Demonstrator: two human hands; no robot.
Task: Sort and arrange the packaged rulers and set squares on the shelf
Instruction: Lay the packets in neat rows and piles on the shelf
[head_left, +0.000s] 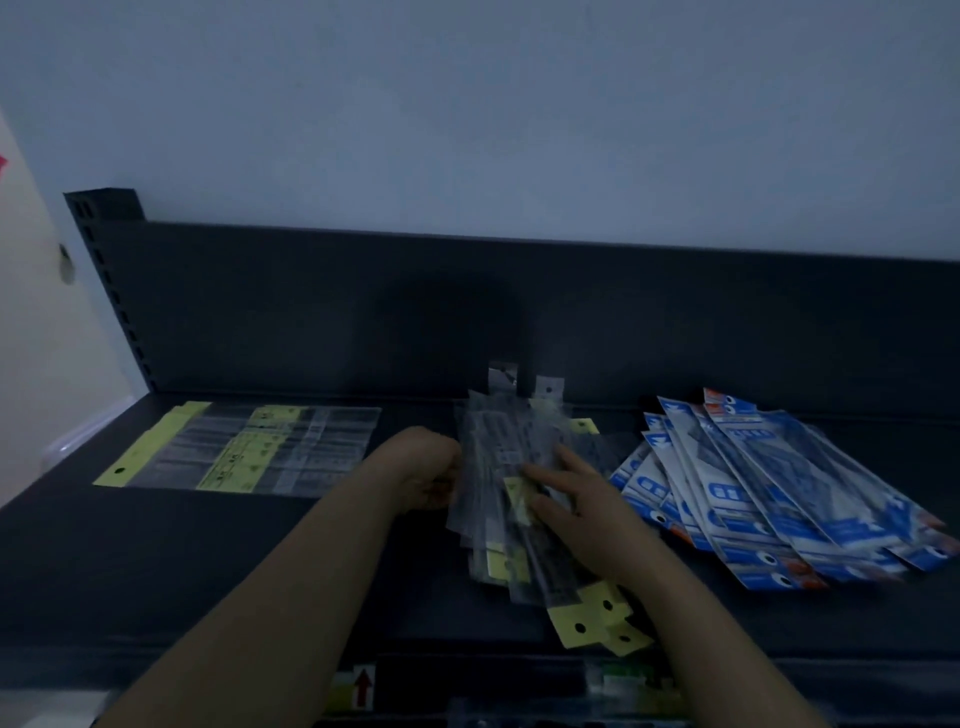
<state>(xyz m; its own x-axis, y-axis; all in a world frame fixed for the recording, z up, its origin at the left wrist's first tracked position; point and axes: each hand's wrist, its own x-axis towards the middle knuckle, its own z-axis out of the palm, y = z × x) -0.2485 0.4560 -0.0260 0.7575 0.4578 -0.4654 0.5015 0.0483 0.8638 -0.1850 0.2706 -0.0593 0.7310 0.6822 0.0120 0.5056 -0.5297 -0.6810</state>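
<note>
A: We are looking down on a dark shelf (156, 571) with a dark back panel (363, 301) and a pale wall (467, 104) above it. What do we have at the centre?

B: A loose pile of clear ruler packets (506, 499) with yellow header cards, lying roughly from 12 to 6 o'clock, fanned and uneven. Several yellow cards with punched holes stick out at its 6 o'clock end, near the shelf's front edge.

A: And our hands?

B: Our left hand (423, 475) sits at the pile's 9 o'clock edge, fingers curled in against the packets. It touches them, but we cannot tell whether it truly grips any. Our right hand (566, 499) lies flat on top of the pile from the 3 o'clock side, fingers spread and extended, pressing down rather than clasping anything.

A: What lies at 9 o'clock of the pile?

B: A flat row of clear packets (244, 449) with yellow labels, laid side by side, running lengthwise from 9 to 3 o'clock, well apart from the pile.

A: And at 3 o'clock?

B: A fanned heap of blue-and-white packets (769, 499) with orange corners, overlapping one another, just beside our right hand. Their print is too blurred for us to read.

A: Anything below the shelf edge?

B: At 6 o'clock we see a small label with a red arrow (363, 686), dim and partly hidden by our left arm.
</note>
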